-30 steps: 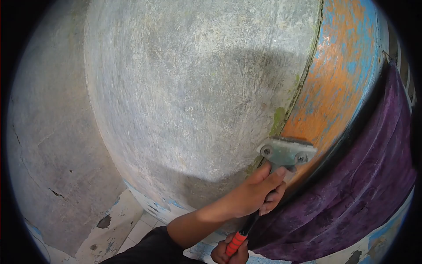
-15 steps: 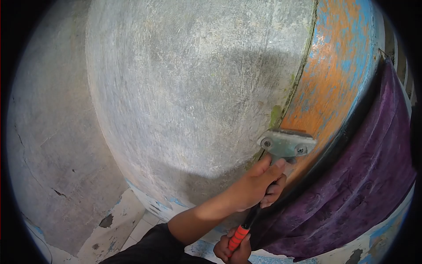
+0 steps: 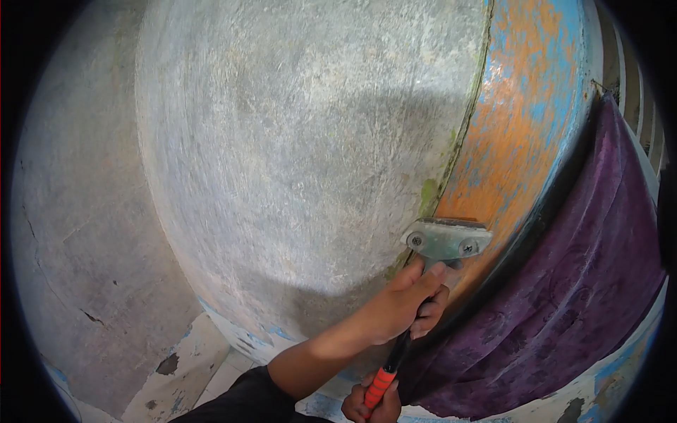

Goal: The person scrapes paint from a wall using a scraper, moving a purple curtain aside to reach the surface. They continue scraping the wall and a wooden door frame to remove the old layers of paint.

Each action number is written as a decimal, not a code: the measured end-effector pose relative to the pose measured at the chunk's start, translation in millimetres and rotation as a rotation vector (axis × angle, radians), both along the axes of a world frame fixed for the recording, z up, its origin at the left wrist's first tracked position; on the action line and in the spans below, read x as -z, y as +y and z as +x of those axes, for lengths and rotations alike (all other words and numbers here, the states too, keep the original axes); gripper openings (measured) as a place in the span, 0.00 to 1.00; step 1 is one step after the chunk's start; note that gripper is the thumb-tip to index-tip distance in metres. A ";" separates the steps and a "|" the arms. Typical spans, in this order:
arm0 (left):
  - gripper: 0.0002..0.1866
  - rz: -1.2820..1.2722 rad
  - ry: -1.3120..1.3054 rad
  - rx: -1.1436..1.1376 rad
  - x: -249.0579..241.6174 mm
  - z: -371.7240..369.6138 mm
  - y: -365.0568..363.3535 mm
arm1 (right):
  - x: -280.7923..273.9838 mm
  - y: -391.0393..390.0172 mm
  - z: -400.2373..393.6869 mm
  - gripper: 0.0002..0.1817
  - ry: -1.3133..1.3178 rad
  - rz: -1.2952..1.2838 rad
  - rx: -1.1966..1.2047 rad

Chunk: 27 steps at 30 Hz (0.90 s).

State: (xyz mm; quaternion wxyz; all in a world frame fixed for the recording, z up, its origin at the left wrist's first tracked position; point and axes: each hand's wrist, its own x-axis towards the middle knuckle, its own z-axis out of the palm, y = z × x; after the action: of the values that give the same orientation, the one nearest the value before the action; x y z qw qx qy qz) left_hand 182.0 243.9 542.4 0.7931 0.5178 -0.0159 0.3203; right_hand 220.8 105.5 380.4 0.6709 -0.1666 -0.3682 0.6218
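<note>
A long-handled scraper [image 3: 443, 243] has a metal head with two screws, a black shaft and a red grip [image 3: 379, 388]. Its head lies across the seam beside an orange strip [image 3: 493, 155] with patches of blue paint. My left hand [image 3: 402, 307] is closed round the shaft just under the head, thumb on top. Lower down, at the bottom edge of the view, my right hand [image 3: 372, 405] wraps the red grip. The blade's edge rests at the lower part of the orange strip, close to the grey wall [image 3: 296, 155].
Purple cloth [image 3: 550, 303] hangs along the right side, beside a dark gap next to the orange strip. Another grey wall face [image 3: 84, 211], with cracks, stands at left. Flaking paint [image 3: 173, 374] and pale floor tiles [image 3: 222, 377] show below.
The scraper and both hands stay in nearly the same grip. The head has shifted slightly left and down in view, while the surroundings have also shifted left.
</note>
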 end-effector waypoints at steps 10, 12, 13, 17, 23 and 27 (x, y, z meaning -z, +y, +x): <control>0.18 0.003 0.024 -0.022 -8.1 0.7 -0.4 | -9.1 1.0 -1.5 0.30 -0.013 -0.056 0.042; 0.18 0.020 0.015 -0.006 -7.0 1.4 2.6 | -7.6 -1.4 -2.0 0.30 -0.032 -0.066 0.046; 0.18 0.028 0.015 0.000 -9.6 1.1 3.0 | -10.4 0.1 -2.4 0.30 -0.036 -0.052 0.047; 0.19 -0.002 0.035 0.018 -25.1 -2.8 1.8 | -20.8 6.7 -6.6 0.30 -0.049 0.004 0.040; 0.20 0.028 -0.002 0.005 -18.4 -1.9 0.5 | -18.8 3.1 -8.9 0.30 -0.044 -0.037 0.120; 0.20 0.049 -0.017 0.031 -29.3 -0.5 5.4 | -28.2 13.2 -0.8 0.30 -0.103 0.043 0.114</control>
State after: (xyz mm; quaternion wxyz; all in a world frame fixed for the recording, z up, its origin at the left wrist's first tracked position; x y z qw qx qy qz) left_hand 181.5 249.3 571.7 0.7850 0.5339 -0.0385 0.3119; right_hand 220.0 118.8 408.5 0.6888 -0.2044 -0.4053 0.5652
